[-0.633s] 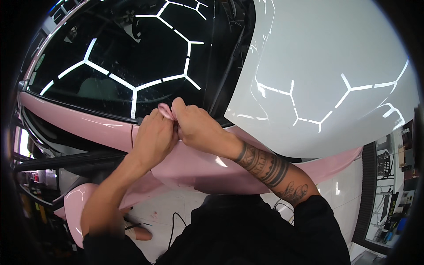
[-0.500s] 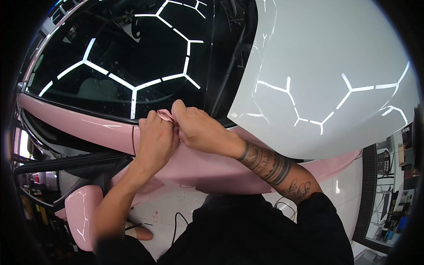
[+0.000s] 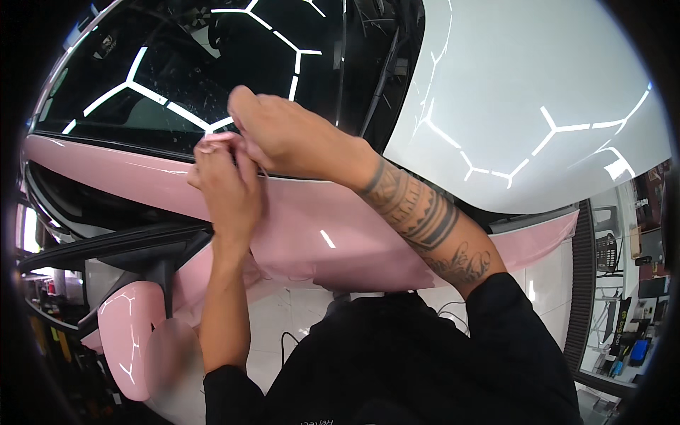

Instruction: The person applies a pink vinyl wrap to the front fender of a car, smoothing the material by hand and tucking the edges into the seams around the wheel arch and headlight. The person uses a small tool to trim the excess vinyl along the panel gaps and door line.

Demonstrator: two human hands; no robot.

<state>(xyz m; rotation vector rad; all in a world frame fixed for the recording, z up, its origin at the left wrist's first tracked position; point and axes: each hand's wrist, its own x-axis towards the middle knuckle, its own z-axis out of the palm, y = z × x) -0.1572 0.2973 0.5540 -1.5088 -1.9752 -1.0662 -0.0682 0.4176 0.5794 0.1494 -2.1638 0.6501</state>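
Note:
A strip of pink film [image 3: 221, 138] is bunched between my two hands at the lower edge of the dark windscreen [image 3: 170, 64]. My left hand [image 3: 223, 188] pinches it from below, fingers curled. My right hand [image 3: 280, 138], tattooed along the forearm, is closed on it just to the right and higher, thumb side raised over the glass; its fingertips are partly hidden. Glossy pink film or wrap covers the panel [image 3: 326, 219] beneath my forearms and the long pillar [image 3: 92, 156] at left.
A white bonnet [image 3: 524, 85] fills the upper right. At lower left are a pink wing mirror [image 3: 124, 340], a black door frame [image 3: 99, 248] and a blurred skin-toned patch. A tiled floor [image 3: 269, 326] with cables shows below. Shelving with tools [image 3: 630, 340] stands at far right.
Both hands have moved up and to the left, pulling the bunched film with them over the windscreen edge. More of the pink panel now shows beneath them, and the view has shifted slightly.

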